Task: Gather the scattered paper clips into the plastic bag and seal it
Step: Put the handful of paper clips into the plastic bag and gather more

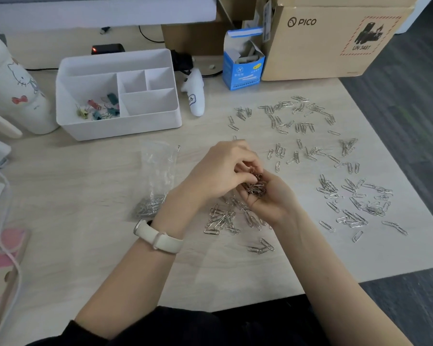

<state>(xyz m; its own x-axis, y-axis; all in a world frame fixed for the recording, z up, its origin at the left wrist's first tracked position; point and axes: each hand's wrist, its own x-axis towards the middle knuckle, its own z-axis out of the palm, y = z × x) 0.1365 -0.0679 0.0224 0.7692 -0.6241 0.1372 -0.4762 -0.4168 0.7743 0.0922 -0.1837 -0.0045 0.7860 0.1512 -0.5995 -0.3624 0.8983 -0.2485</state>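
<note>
Gathering step: I see right hand (268, 198) cupped, holding heap of silver wire paper clips (254, 187); left hand (220, 171) pinching clips into it. Next: tip into clear plastic bag (155, 176), unsealed on tabletop beside left wrist.

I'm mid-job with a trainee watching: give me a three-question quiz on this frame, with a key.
1. True or false: the plastic bag already holds some paper clips.
2. Which hand cups the handful of clips? A) left hand B) right hand C) neither
3. Fill in: the coloured binder clips lie in the white ______.

Key
1. True: a pile sits at the bag's bottom end, and it lies on the table, not in either hand.
2. B: the right palm is turned up under them, while the left fingers reach in from above.
3. organizer, in its large left compartment.
</note>
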